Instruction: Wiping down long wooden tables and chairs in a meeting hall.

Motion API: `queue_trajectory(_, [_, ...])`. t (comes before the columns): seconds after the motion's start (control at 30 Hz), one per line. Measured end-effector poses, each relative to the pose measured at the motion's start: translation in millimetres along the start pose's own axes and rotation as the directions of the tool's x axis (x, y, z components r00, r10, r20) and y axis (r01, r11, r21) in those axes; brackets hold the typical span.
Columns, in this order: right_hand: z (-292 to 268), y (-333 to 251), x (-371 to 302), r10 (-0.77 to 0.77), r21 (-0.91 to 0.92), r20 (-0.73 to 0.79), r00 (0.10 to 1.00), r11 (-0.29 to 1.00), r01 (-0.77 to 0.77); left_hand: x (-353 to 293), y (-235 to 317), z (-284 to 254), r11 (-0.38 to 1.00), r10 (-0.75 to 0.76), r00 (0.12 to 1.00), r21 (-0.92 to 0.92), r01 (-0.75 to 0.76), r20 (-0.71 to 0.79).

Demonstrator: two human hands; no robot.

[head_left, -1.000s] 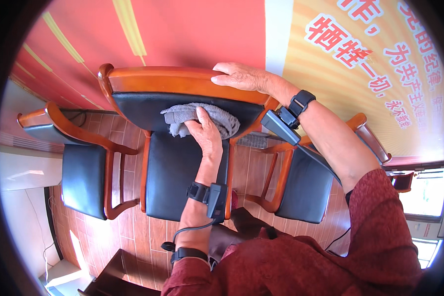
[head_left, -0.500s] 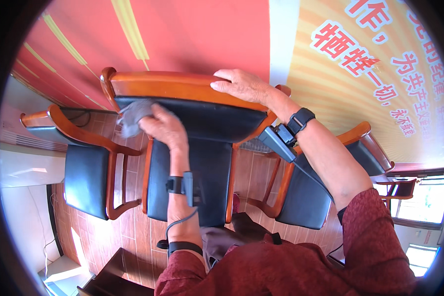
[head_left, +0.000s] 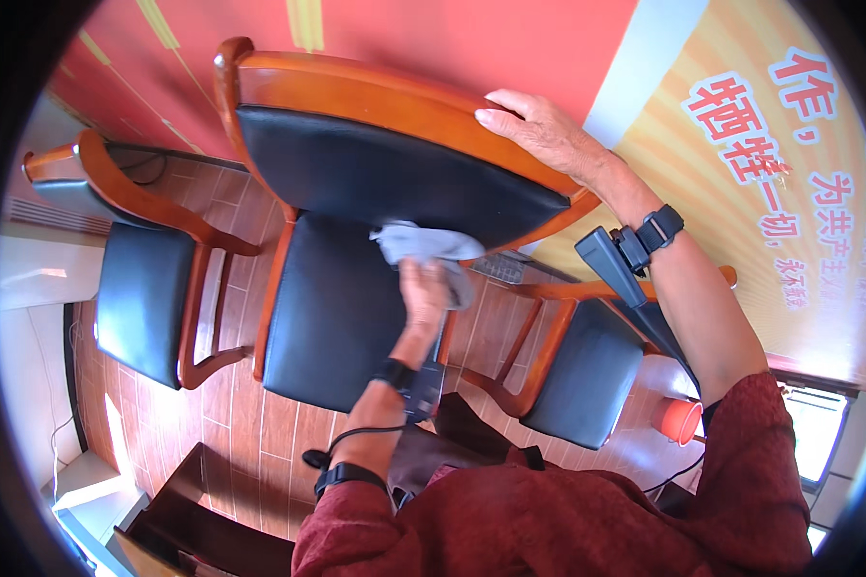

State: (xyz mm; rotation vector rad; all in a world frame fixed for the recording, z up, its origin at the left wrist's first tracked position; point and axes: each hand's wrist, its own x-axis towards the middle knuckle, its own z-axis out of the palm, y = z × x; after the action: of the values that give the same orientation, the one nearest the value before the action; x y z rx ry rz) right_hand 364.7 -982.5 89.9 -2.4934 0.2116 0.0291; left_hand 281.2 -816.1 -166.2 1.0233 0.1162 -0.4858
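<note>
A wooden chair with black padding stands before me; its seat (head_left: pixel 332 308) and backrest (head_left: pixel 356 168) face me. My left hand (head_left: pixel 423 293) holds a crumpled light grey cloth (head_left: pixel 423 242) where the seat meets the lower backrest, right of the middle. The fingers are slightly blurred and partly lost in the cloth. My right hand (head_left: pixel 548 139) grips the chair's wooden top rail (head_left: pixel 366 88) near its right end, fingers over the edge. Both wrists wear black straps with small devices.
Similar chairs stand to the left (head_left: pixel 144 298) and right (head_left: pixel 587 370). An orange-red bucket (head_left: pixel 680 421) is on the floor at the right. Dark wooden furniture (head_left: pixel 202 524) lies at lower left. Behind the chair is a red and yellow printed wall (head_left: pixel 510 48).
My left hand has carried the cloth from the backrest's left edge rightward and down to the seat's rear. My right hand still holds the top rail. The view has shifted and the chair looks tilted.
</note>
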Motion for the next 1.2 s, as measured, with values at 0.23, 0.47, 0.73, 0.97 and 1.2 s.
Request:
queue_trajectory(0.23, [6, 1, -4, -0.017, -0.192, 0.001, 1.0, 0.981, 0.017, 119, 32, -52, 0.876, -0.164, 0.83, -0.466, -0.126, -0.533])
queue_trajectory(0.47, [20, -1, -2, -0.234, -0.287, -0.22, 0.947, 0.943, 0.167, 86, -65, -3, 0.797, -0.506, 0.788, -0.54, 0.271, -0.351])
queue_trajectory(0.73, [13, 3, 0, -0.177, -0.304, -0.205, 0.963, 0.946, 0.11, 33, -28, 80, 0.524, -0.556, 0.808, -0.671, 0.524, 0.197])
queue_trajectory(0.97, [15, -11, -11, -0.196, -0.283, -0.193, 0.961, 0.949, 0.137, 45, 76, 35, 0.763, -0.258, 0.961, -0.589, 0.268, 0.103])
queue_trajectory(1.2, [17, -15, -22, -0.133, -0.273, -0.174, 0.976, 0.959, 0.082, 63, 231, 38, 0.904, 0.262, 0.883, -0.222, -0.366, -0.389])
